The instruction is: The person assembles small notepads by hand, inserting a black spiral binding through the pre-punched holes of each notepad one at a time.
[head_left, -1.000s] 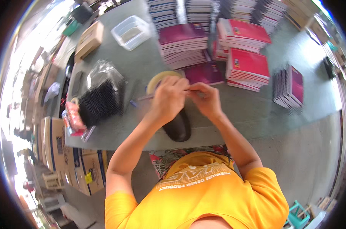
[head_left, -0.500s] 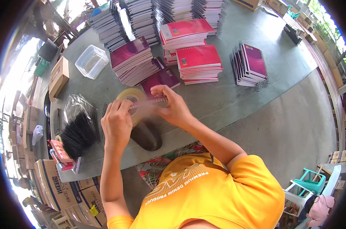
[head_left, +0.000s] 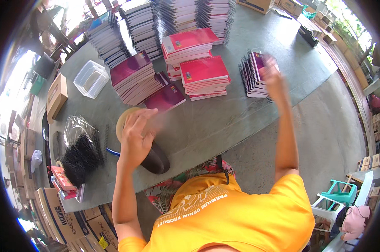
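**Tape roll in one hand, the other hand at the notebooks**

The grey tabletop fills most of the view. Many stacks of spiral notebooks stand along its far side, at 12 o'clock, and red-covered stacks lie closer to the middle. From this it seems that most of the books are still waiting in piles, and only the small upright stack at 2 o'clock is now in work.

The right hand is stretched to this small stack; it is blurred, so I cannot tell if it grips a book or only touches it. The left hand, at 9 o'clock from the middle, is closed around a roll of tape, fingers curled over its rim.

A dark oval object lies just under the left hand. A clear bag of black binding coils rests more to 9 o'clock, with an empty plastic box at 10 o'clock. Nothing stands between the two hands.
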A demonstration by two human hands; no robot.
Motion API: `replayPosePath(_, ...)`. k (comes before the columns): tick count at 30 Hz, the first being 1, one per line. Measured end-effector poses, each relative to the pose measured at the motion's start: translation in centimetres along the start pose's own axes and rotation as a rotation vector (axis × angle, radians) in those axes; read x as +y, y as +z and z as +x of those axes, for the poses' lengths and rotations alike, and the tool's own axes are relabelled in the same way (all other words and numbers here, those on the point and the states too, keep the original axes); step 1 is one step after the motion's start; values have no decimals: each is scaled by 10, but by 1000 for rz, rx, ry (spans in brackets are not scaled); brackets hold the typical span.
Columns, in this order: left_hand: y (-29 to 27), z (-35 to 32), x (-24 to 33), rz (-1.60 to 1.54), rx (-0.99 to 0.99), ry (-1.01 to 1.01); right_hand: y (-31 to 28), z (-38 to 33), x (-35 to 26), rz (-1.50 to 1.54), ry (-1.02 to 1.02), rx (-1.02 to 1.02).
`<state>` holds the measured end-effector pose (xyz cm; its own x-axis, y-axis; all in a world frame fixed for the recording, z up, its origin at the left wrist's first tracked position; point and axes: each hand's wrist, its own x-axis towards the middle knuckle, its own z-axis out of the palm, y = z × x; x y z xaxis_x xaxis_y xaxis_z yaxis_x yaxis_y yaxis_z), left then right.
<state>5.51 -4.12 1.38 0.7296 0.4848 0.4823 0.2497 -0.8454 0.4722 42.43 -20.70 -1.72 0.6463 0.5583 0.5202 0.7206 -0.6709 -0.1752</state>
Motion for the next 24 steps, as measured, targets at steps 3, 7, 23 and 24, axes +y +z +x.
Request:
replayPosePath(3, 3, -1, -2, -24, -49, -15, 33, -24, -7, -157, -110, 7)
replayPosePath(7, 6, -5, -9, -62, -89, -71, 33, -23, -13, -23, -146, -42)
replayPosePath(23, -51, -55, -59, 107, 127, -327, 107, -80, -220, 566, -970, -185)
replayPosePath(24, -58, -61, -61, 109, 165, -399, 117, -79, -224, 585, -912, -187)
